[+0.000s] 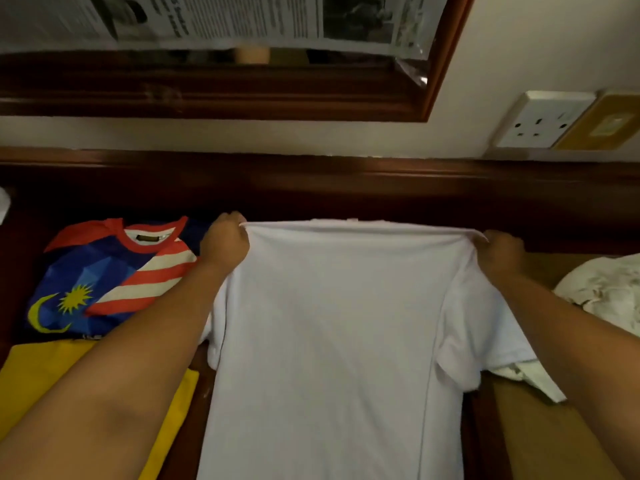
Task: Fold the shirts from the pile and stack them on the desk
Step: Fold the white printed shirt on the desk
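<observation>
Your left hand [227, 242] and right hand [500, 251] pinch the white T-shirt [332, 323] shoulders; keep it taut, lay flat on the worktop [346, 199].

The white shirt [329, 341] hem runs off the bottom edge; newspaper [214, 19] print is blurred.

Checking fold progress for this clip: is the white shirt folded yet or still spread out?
Spread out, not folded. The white shirt hangs full width, the left hand and right hand each gripping a shoulder, both sleeves loose.
</observation>
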### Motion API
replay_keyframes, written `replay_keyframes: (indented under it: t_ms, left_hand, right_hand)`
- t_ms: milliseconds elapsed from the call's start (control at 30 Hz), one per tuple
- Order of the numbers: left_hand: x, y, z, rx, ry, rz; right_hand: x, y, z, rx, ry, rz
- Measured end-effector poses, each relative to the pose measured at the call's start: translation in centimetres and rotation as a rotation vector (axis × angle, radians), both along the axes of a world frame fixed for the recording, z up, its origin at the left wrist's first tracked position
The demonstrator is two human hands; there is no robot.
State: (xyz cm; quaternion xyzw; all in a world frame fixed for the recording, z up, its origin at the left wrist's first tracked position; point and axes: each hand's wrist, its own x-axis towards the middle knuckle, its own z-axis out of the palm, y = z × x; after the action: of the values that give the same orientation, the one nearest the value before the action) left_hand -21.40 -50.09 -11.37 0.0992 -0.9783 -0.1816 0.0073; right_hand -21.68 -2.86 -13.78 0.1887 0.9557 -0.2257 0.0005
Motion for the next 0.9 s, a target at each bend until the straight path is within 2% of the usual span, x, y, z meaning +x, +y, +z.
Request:
replay_keyframes:
  t_ms: [133,267,367,533,700,900]
  left_hand:
    - [3.2,1.2,-1.0,-0.040,0.115,0.061]
    - [13.4,3.4,-4.2,0.064,0.112,-0.050]
    - [23.0,4.9,-6.7,0.102,0.031,-0.077]
    - [35.0,5.4,-8.4,0.067,-0.198,0.044]
    - [40.4,4.5,-8.5,-0.051,-0.293,0.081]
    - [42.3,4.2,-8.1,0.025,-0.293,0.292]
  right_hand:
    - [2.8,-2.4,0.1,-0.035,0.098,-0.029]
    - [13.6,-7.4,-2.6,-0.107,0.063,0.089]
    - [23.3,-10.7,-5.1,-0.122,-0.018,0.153]
    - [33.9,-12.5,-6.0,-0.118,-0.231,0.029]
    - [38.8,-12.7,-6.0,-0.040,-0.283,-0.001]
    - [39.6,-13.2,-5.1,0.049,-0.357,0.049]
